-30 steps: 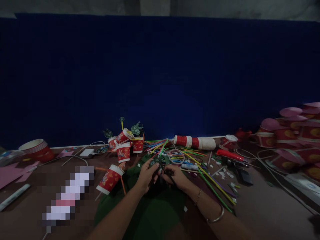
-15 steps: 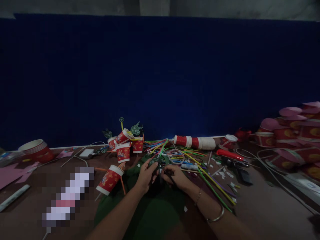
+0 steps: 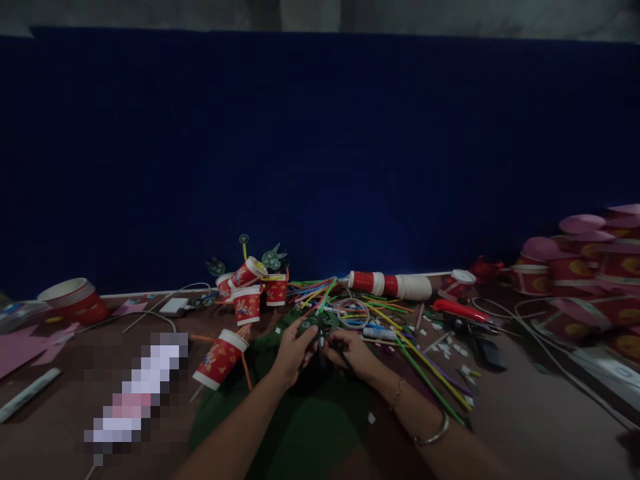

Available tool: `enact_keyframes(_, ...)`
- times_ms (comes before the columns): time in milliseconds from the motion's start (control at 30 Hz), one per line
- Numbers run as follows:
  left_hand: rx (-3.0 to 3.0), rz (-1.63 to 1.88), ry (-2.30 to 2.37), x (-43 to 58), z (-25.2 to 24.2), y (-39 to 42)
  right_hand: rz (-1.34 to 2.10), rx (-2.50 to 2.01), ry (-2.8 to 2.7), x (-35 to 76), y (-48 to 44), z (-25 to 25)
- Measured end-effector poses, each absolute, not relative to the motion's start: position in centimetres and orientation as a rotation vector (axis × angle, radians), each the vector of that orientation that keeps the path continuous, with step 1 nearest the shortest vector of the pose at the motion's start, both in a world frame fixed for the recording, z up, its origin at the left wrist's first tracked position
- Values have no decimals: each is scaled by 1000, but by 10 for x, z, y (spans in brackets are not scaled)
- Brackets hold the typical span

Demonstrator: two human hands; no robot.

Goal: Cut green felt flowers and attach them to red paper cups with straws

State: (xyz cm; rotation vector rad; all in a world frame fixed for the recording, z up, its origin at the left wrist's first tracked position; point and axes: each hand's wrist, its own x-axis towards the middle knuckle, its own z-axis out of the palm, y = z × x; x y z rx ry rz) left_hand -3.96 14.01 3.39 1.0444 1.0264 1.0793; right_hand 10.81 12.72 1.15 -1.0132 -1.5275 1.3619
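Note:
My left hand (image 3: pixel 294 350) pinches a small dark green paper cutout (image 3: pixel 309 323) between thumb and fingers. Close beside it, my right hand (image 3: pixel 354 353) is closed around dark-handled scissors (image 3: pixel 342 360), whose blades are at the paper's edge. Shadow hides part of the blades and the paper. Both hands are over a dark green patch (image 3: pixel 300 427) at the front of the table. Just beyond them lies a heap of coloured pipe cleaners (image 3: pixel 345 303). Left of my left hand, a red paper cup (image 3: pixel 221 360) leans on its side with orange stems.
Several red cups with green cutouts (image 3: pixel 247 305) stand back left. A stack of paper cups (image 3: pixel 390 285) lies behind the pipe cleaners. White paper scraps (image 3: pixel 443 347), a red-handled tool (image 3: pixel 463 311) and cables are on the right. Pink-topped cups (image 3: pixel 583 267) pile up far right. A blurred-out object (image 3: pixel 137 393) lies left.
Hardly anything differs. Both hands stay in the same place on the paper and scissors, and the view has shifted very slightly.

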Motion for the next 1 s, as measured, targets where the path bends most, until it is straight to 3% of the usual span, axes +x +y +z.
enact_keyframes(1000, 1019, 1096, 998, -42, 28, 143, 1352, -1008, -1528, 109, 128, 12)
